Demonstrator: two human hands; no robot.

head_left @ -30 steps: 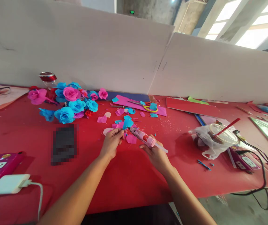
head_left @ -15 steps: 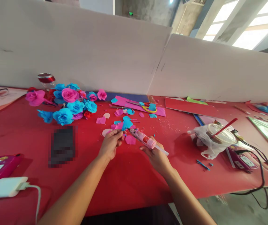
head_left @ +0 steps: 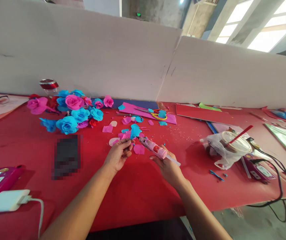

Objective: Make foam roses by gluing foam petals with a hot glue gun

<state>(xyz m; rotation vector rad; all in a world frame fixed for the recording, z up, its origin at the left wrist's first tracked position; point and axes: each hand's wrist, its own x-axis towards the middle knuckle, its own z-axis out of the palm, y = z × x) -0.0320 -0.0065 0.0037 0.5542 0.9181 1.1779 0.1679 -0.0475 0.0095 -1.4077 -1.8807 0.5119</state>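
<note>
My left hand [head_left: 119,154] pinches the lower end of a blue paper petal [head_left: 135,131] between thumb and fingers. A pink glue gun [head_left: 155,149] is in my right hand [head_left: 168,166], its nozzle pointing at the petal and close to it. From the gun's back end sticks a translucent glue stick [head_left: 173,160]. Whether the nozzle touches the paper I cannot tell. Around and beneath lie pink and blue paper petals, one pink petal [head_left: 139,149] just below the nozzle. Yellow-handled scissors [head_left: 158,115] rest on a pink paper strip [head_left: 130,110] behind.
Blue, pink and red paper roses [head_left: 69,124] are heaped at the left, with a red-lidded jar [head_left: 49,84] behind. A blurred dark object [head_left: 66,156] lies nearer. At right, a lidded cup [head_left: 236,141] in a plastic bag stands beside a power strip [head_left: 261,170] with black cables. A white partition [head_left: 95,56] rises behind.
Almost nothing differs. Both hands keep their hold on the petal and the glue gun, and the whole view has shifted very slightly.
</note>
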